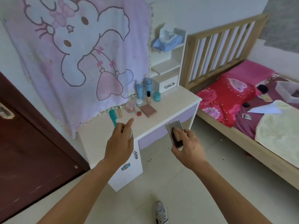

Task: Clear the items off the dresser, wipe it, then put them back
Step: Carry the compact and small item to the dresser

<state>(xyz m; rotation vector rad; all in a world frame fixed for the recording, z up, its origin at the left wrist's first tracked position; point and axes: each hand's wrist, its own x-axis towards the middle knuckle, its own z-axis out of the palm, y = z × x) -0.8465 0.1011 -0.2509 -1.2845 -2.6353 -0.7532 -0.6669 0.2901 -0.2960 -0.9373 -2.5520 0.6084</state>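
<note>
The right hand (187, 146) grips an open, mirrored makeup case (175, 131) just off the front edge of the dresser (169, 101). The left hand (119, 141) hovers over the top with its forefinger out and its other fingers curled; I cannot tell whether they hold anything. Further back on the dresser lie a comb (113, 118), a pink box (148, 110), jars (139, 102) and bottles (148, 84).

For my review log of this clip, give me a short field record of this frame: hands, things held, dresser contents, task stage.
left hand: by the dresser's front edge, index finger out; something small and whitish in it, unclear
right hand: grips an open mirror case
dresser: comb, compact, teal jar, blue bottle and more, grouped at the back
tissue pack: on the shelf above
stage: clearing or returning, cannot tell
</note>
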